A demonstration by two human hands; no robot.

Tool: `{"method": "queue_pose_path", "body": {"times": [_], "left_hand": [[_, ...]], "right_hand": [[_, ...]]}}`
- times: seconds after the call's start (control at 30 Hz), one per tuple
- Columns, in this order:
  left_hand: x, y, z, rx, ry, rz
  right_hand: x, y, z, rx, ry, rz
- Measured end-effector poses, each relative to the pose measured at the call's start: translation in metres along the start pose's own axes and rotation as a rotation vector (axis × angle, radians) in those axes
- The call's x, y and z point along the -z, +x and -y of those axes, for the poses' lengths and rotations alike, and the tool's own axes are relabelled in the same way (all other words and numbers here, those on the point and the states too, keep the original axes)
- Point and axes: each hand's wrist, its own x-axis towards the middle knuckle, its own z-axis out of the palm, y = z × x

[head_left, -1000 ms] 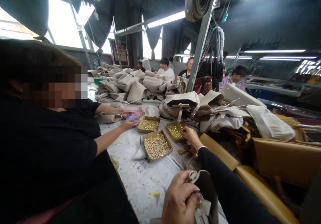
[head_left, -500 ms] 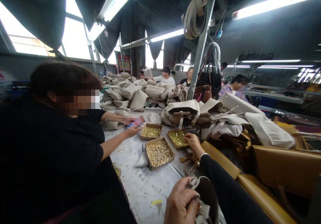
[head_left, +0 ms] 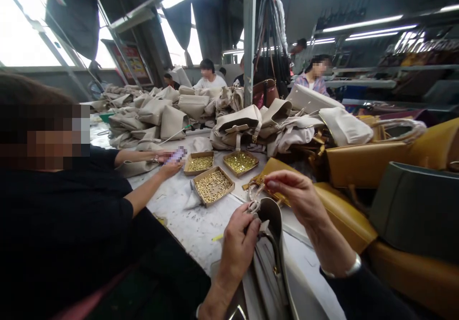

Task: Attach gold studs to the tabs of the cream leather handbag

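Note:
My left hand (head_left: 238, 243) is closed on the top edge of a grey-beige leather bag (head_left: 276, 267) that stands in front of me, pinching a small strap tab. My right hand (head_left: 296, 193) hovers just above and right of it, fingers pinched together on something too small to make out. Three shallow cardboard boxes of small gold metal fittings lie further out on the table: one nearest (head_left: 213, 186), one at the far left (head_left: 199, 163), one at the far right (head_left: 240, 162).
A person in black (head_left: 71, 224) sits at my left, both hands by the boxes, holding a small object. Beige bags (head_left: 236, 122) are piled across the white table (head_left: 193, 224). Mustard bags (head_left: 362, 165) and a dark green one (head_left: 416, 210) crowd the right. Other workers sit beyond.
My right hand has left the far right box and come back to the bag's top. The bag and my left hand have risen into fuller view. The view has swung right.

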Motion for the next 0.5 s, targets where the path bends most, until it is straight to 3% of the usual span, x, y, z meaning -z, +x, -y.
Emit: {"method": "queue_pose_path", "body": {"times": [0.1,0.23,0.37,0.5], "left_hand": [[0.001,-0.002,-0.007,-0.124,0.169,-0.068],[0.001,-0.007,-0.024,-0.348,0.451,-0.243],[0.005,-0.012,-0.042,-0.469,0.417,-0.042],[0.004,-0.013,-0.051,-0.286,0.251,0.118]], "right_hand": [[0.005,-0.045,-0.014,-0.012,-0.021,-0.033],[0.012,-0.080,-0.033,0.002,-0.037,-0.076],[0.013,-0.100,-0.026,0.176,-0.056,0.009],[0.012,-0.112,-0.014,0.384,-0.145,0.110]]}}
